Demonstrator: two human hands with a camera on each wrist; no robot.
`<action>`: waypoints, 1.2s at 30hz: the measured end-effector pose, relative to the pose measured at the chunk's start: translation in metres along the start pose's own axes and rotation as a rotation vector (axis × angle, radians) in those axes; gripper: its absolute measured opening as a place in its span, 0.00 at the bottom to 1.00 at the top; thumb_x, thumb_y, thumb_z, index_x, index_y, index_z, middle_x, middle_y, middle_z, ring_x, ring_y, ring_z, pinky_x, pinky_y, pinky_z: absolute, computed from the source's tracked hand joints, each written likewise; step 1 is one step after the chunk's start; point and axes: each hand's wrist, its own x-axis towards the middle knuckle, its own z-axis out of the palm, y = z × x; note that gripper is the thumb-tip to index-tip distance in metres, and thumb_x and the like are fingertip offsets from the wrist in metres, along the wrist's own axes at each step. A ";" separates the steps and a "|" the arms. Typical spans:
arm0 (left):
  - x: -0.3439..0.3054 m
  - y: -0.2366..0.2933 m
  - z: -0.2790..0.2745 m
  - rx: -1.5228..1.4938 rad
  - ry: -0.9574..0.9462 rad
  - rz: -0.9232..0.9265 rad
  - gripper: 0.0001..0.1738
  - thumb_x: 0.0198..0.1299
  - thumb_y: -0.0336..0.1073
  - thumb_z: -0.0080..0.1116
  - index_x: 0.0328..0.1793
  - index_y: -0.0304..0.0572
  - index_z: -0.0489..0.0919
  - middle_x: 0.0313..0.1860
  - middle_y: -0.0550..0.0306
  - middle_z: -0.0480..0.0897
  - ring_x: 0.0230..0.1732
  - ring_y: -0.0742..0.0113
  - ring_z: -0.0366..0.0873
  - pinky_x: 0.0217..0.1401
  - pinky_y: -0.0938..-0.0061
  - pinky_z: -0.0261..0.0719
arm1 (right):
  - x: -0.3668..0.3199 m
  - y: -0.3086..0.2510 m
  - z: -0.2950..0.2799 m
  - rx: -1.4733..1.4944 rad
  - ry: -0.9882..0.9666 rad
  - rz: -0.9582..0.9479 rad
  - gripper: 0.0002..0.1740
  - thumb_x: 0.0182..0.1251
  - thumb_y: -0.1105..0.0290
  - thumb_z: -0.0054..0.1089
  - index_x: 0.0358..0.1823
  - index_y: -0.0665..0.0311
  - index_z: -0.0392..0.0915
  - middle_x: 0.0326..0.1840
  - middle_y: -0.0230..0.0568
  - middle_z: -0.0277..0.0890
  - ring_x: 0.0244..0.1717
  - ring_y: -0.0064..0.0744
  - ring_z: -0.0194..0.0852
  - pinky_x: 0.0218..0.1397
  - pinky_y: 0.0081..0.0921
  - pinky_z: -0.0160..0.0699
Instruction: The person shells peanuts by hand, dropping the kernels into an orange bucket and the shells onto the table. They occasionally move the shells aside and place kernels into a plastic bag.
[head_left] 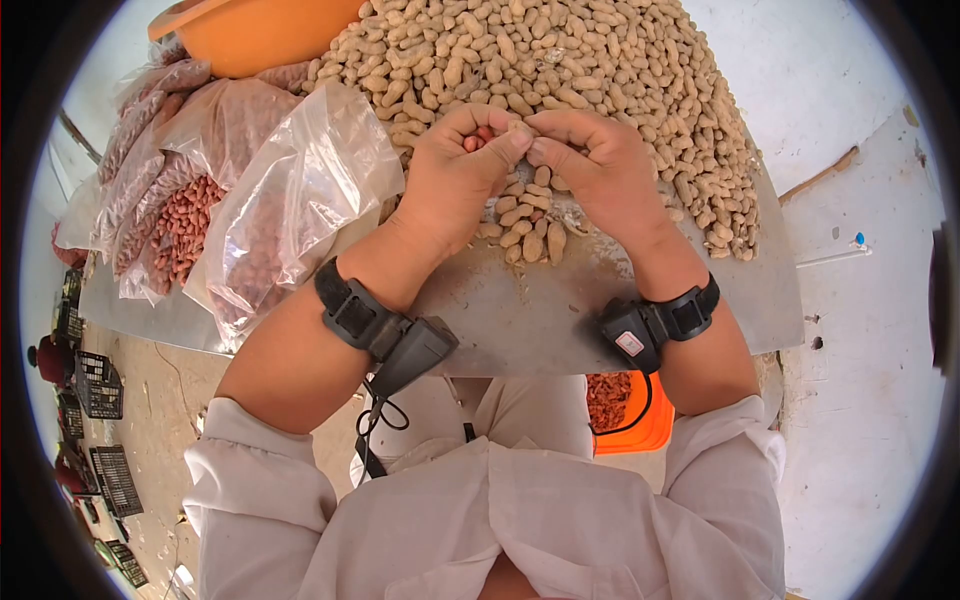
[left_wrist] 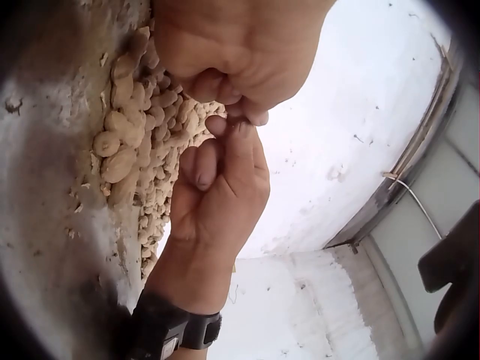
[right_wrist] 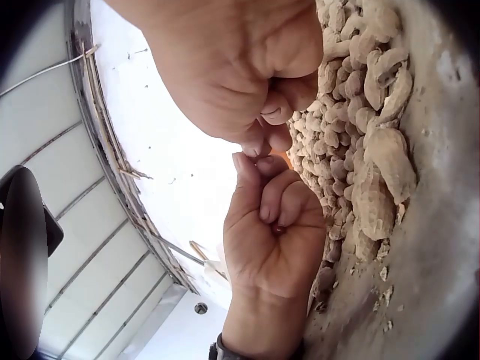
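Note:
My left hand (head_left: 455, 170) and right hand (head_left: 600, 170) meet fingertip to fingertip over the table. Between them is a small pale peanut (head_left: 518, 127), mostly covered by the thumbs and forefingers that pinch it from both sides. Several red peanut kernels (head_left: 478, 138) sit in the curled fingers of the left hand. Just beneath the hands lies a small group of unshelled peanuts (head_left: 530, 225). From the side, the right wrist view shows the left hand (right_wrist: 274, 232) with its fingers folded in, its thumb tip near the other hand's fingertips.
A big heap of unshelled peanuts (head_left: 620, 60) covers the back of the metal table (head_left: 500, 320). Clear plastic bags (head_left: 300, 190) of red kernels stand at the left, beside an orange basin (head_left: 260, 35). Below the table edge is an orange container (head_left: 650, 425) with reddish bits.

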 end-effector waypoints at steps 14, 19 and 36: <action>-0.002 -0.003 -0.001 -0.105 -0.043 -0.023 0.06 0.61 0.34 0.59 0.38 0.39 0.77 0.22 0.70 0.71 0.19 0.83 0.63 0.21 0.86 0.61 | -0.001 -0.009 0.001 -0.137 -0.067 -0.023 0.11 0.62 0.69 0.53 0.37 0.71 0.76 0.28 0.46 0.76 0.30 0.38 0.75 0.35 0.30 0.72; -0.003 -0.007 0.002 -0.159 -0.001 -0.017 0.07 0.61 0.34 0.59 0.40 0.39 0.76 0.22 0.69 0.72 0.19 0.83 0.63 0.21 0.85 0.61 | -0.002 -0.007 0.006 -0.100 -0.012 -0.034 0.10 0.61 0.69 0.53 0.35 0.71 0.76 0.28 0.46 0.76 0.27 0.35 0.73 0.33 0.28 0.71; -0.002 -0.006 0.006 -0.201 0.027 -0.070 0.05 0.64 0.33 0.53 0.39 0.40 0.76 0.23 0.68 0.72 0.18 0.83 0.60 0.19 0.86 0.57 | 0.000 0.003 0.015 0.802 0.053 0.409 0.10 0.65 0.69 0.55 0.30 0.69 0.75 0.20 0.32 0.70 0.16 0.15 0.57 0.16 0.13 0.52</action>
